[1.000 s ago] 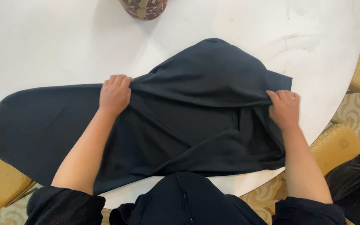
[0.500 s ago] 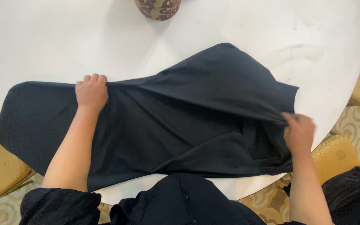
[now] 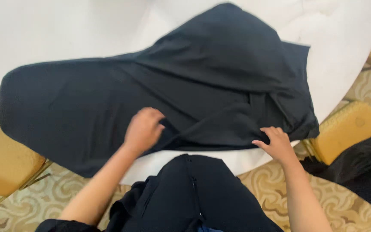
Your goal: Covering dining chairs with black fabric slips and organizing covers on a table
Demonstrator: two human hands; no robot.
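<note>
1. Yellow chair (image 3: 5,163) at far left, partly under the worktop (image 3: 65,30), which is round & white.
2. Dark cloth (image 3: 151,94) spread across the worktop, left end flat, right part bunched w/ folds, near edge hanging toward the person.
3. Left hand (image 3: 143,130) on the cloth's near edge, fingers curled, seems to pinch a fold; blurred.
4. Right hand (image 3: 277,144) at the cloth's right near edge, fingers half open, tips touching the fabric.
5. Second yellow chair (image 3: 344,129) at right, patterned carpet (image 3: 353,206) below.
</note>
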